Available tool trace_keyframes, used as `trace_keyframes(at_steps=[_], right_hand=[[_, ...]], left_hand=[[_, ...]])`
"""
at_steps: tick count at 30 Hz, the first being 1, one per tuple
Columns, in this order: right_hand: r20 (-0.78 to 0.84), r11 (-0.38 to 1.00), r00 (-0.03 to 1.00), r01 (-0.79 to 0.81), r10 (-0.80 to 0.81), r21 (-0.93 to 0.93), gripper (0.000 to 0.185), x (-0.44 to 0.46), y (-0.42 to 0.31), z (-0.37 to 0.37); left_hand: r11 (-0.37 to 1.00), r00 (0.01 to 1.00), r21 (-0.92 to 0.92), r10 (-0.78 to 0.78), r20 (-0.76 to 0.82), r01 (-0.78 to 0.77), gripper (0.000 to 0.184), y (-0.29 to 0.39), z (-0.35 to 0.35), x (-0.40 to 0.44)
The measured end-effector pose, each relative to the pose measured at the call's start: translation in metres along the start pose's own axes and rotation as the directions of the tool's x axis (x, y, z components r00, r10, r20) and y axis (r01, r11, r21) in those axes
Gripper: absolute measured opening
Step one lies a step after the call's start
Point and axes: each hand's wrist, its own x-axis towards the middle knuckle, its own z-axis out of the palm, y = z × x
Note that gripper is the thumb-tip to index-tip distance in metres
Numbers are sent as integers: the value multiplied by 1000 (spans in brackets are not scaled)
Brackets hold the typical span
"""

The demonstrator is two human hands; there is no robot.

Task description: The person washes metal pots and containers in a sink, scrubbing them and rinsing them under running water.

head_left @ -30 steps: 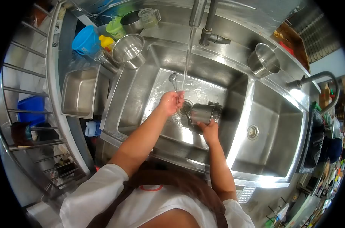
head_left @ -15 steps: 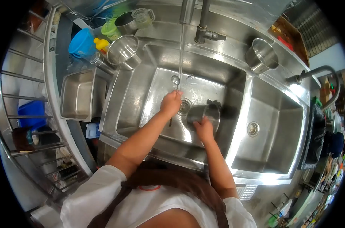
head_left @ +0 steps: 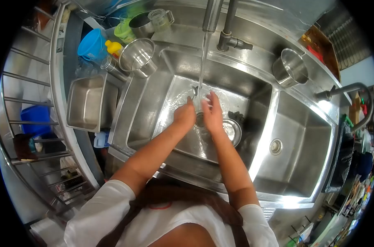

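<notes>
Water falls beside the metal spoon gripped in the left hand; the right hand is open near the stream, with a metal pot just right in the left sink basin.

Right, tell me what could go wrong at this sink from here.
The spoon could slip from the left hand, since it is close beside the running water and may be slick. The right hand, open and reaching past the metal pot in the sink, might knock it.
</notes>
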Motion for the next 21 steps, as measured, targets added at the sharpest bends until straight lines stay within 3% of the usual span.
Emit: trace_keyframes(at_steps=[2,4,5,7,8,9,10,11,12,13,14,15,16,17,18,19,21], right_hand=[[63,999,998,27,-28,20,32,19,-14,14],[123,941,988,124,-88,-315,25,36,1,29],[124,941,988,131,-96,-313,25,44,5,30],[149,959,969,-160,198,-236,23,54,19,25],[124,972,967,-211,222,-100,27,53,25,25],[123,969,965,-220,233,-112,27,53,31,25],[117,941,935,-337,334,7,28,54,37,26],[122,888,895,-442,429,127,29,54,42,25],[144,835,843,-535,518,128,31,51,47,23],[143,834,841,-539,522,122,31,46,51,24],[194,791,827,-562,528,244,29,40,56,26],[246,730,815,-580,525,361,27,34,61,28],[365,747,796,-592,483,302,18,30,66,25],[367,746,792,-596,487,297,18,27,65,26],[234,802,859,-510,456,309,15,25,63,28],[96,854,907,-419,410,309,12,24,61,30],[73,841,901,-425,427,333,11,30,61,31]], left_hand=[[999,999,-18,33,39,-33,36,3,-4,-2],[997,995,-31,69,66,-68,35,1,-7,-2],[993,992,-4,121,30,-121,31,-2,-6,-3],[985,985,18,171,3,-171,29,-7,0,-1],[982,984,-70,176,32,-174,26,-9,4,-1],[972,981,-158,185,62,-173,23,-11,7,0],[869,938,-489,105,331,75,19,-17,10,8],[865,935,-495,108,337,79,19,-16,8,4],[585,893,-744,72,445,323,17,-16,5,0],[197,831,-827,85,549,526,14,-15,3,-3],[85,802,-807,96,590,584,8,-18,6,-3],[82,799,-805,95,594,588,8,-20,10,-2],[61,770,-775,92,632,629,9,-23,13,-2],[39,740,-745,91,667,666,9,-23,13,-4],[36,737,-742,89,670,670,9,-21,13,-7],[118,761,-760,46,647,639,9,-17,15,-11],[208,785,-770,10,619,604,9,-10,16,-17]])
